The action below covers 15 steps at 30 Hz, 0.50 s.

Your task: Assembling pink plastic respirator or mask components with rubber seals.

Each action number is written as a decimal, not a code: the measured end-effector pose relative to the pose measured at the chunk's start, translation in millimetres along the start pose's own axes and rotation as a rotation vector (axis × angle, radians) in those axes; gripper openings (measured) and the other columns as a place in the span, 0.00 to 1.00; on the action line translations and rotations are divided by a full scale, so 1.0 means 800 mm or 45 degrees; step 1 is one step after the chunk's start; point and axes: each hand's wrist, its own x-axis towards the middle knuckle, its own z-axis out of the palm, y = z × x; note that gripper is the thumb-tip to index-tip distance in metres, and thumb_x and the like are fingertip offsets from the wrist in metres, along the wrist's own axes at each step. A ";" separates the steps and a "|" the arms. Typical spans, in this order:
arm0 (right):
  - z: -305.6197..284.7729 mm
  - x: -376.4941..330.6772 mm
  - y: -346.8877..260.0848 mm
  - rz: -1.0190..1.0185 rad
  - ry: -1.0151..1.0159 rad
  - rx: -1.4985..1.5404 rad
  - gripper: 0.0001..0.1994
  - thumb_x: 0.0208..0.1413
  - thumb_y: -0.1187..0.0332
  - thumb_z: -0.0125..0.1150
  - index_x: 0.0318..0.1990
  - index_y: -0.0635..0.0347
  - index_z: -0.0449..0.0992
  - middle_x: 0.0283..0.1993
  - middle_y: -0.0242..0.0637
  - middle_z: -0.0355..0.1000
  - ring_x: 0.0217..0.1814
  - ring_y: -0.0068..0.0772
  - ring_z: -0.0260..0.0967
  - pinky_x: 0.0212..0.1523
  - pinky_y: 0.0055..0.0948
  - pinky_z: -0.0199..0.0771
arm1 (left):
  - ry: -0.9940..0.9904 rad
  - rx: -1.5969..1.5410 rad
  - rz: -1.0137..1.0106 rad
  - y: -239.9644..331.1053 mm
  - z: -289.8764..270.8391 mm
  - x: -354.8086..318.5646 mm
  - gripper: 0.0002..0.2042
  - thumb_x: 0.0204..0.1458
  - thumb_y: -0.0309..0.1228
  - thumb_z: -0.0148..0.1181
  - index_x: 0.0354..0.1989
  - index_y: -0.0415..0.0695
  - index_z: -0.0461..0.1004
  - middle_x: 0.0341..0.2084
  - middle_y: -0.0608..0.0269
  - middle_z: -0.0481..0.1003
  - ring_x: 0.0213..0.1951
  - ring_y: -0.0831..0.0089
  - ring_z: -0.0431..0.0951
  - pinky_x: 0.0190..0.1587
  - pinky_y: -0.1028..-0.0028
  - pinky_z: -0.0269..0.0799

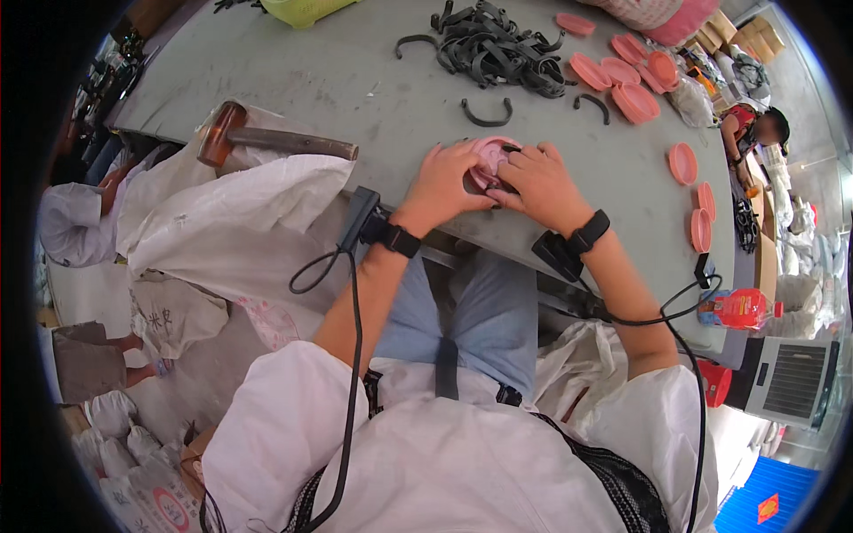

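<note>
A round pink plastic lid (491, 157) lies on the grey table (355, 80) near its front edge. My left hand (444, 182) curls around the lid's left side and grips it. Pressing on the right side of the same lid is my right hand (542, 185), fingers bent over a black curved strap piece at the lid's rim. Both wrists carry black bands with small boxes and cables.
A pile of black curved straps (498, 49) lies at the back, with loose ones (487, 115) closer. Several pink lids (622, 80) spread to the right. A mallet (267, 139) rests on a white sack (231, 213) at left. Another person (755, 133) sits far right.
</note>
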 end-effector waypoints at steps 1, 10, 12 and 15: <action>0.001 0.003 0.002 -0.091 -0.008 -0.054 0.12 0.50 0.56 0.58 0.34 0.53 0.73 0.33 0.31 0.69 0.41 0.33 0.64 0.46 0.35 0.58 | -0.021 -0.122 0.036 -0.002 -0.004 0.003 0.21 0.29 0.38 0.72 0.32 0.45 0.72 0.40 0.60 0.73 0.46 0.59 0.71 0.49 0.60 0.62; 0.008 0.015 0.015 -0.168 -0.207 0.253 0.10 0.52 0.57 0.57 0.32 0.53 0.73 0.28 0.34 0.68 0.38 0.35 0.64 0.44 0.33 0.57 | -0.096 -0.132 0.010 -0.008 -0.012 0.009 0.19 0.30 0.39 0.71 0.29 0.45 0.73 0.33 0.61 0.74 0.37 0.58 0.73 0.41 0.64 0.66; -0.002 0.017 0.019 -0.127 -0.261 0.339 0.10 0.51 0.58 0.59 0.32 0.55 0.73 0.27 0.35 0.69 0.36 0.35 0.65 0.43 0.33 0.59 | -0.027 -0.077 0.043 -0.006 -0.009 0.007 0.19 0.30 0.40 0.71 0.30 0.45 0.73 0.34 0.60 0.74 0.39 0.58 0.73 0.42 0.64 0.66; -0.006 0.019 0.025 0.141 -0.105 0.643 0.10 0.48 0.62 0.62 0.31 0.60 0.74 0.28 0.37 0.71 0.34 0.36 0.68 0.40 0.33 0.65 | 0.059 -0.009 0.074 0.000 -0.008 0.005 0.19 0.32 0.42 0.70 0.31 0.46 0.73 0.37 0.59 0.74 0.41 0.57 0.72 0.45 0.63 0.66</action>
